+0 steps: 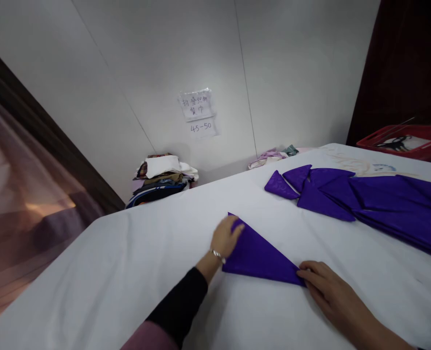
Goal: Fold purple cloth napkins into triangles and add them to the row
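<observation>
A purple cloth napkin, folded into a long triangle, lies flat on the white-covered table. My left hand, with a bracelet at its wrist, rests on the napkin's wide left side near the upper corner. Its thumb stands apart from the fingers, which are partly turned from view. At the narrow right tip of the napkin, my right hand pinches the cloth between thumb and fingers.
Folded purple napkins and longer purple cloths lie at the right. A stack of folded clothes and other fabric sit beyond the far edge. A red basket stands far right; paper signs hang on the wall.
</observation>
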Demonstrator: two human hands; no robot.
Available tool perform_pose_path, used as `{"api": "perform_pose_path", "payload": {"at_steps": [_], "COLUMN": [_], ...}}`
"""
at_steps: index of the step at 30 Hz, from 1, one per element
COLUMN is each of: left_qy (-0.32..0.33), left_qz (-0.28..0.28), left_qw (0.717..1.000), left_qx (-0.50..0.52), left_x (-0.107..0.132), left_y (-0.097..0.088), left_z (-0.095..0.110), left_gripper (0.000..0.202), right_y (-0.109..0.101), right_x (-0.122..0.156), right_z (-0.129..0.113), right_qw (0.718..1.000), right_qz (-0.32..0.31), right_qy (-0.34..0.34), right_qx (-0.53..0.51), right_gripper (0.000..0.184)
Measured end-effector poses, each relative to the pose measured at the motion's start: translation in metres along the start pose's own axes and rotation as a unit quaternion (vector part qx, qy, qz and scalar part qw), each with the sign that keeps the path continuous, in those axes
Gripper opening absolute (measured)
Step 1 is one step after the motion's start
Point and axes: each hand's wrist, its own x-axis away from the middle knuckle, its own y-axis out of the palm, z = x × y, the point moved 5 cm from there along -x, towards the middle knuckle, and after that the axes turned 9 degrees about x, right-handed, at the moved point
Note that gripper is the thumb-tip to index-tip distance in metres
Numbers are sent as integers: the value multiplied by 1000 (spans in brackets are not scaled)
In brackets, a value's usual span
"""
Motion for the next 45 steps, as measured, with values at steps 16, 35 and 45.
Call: {"api": "perform_pose_path", "payload": {"at_steps": [16,35,45], "left_qy": [98,104,25], "left_qz": [-236,-241,-218], "left_qw": [955,957,966], "left_qx": [-150,-120,-138], "left_x": [39,42,8], "left_y": [85,82,66], "left_z": [33,35,8], "left_gripper": [80,84,91], "right_y": [-3,29,24], "right_x": [-2,10,9], "right_z": [-3,-16,-17], "right_qw": [1000,981,982], "right_qz": [13,-110,-103], "right_qy": [8,-112,-126], "right_qx": [7,115,90], "right_gripper": [30,56,54]}}
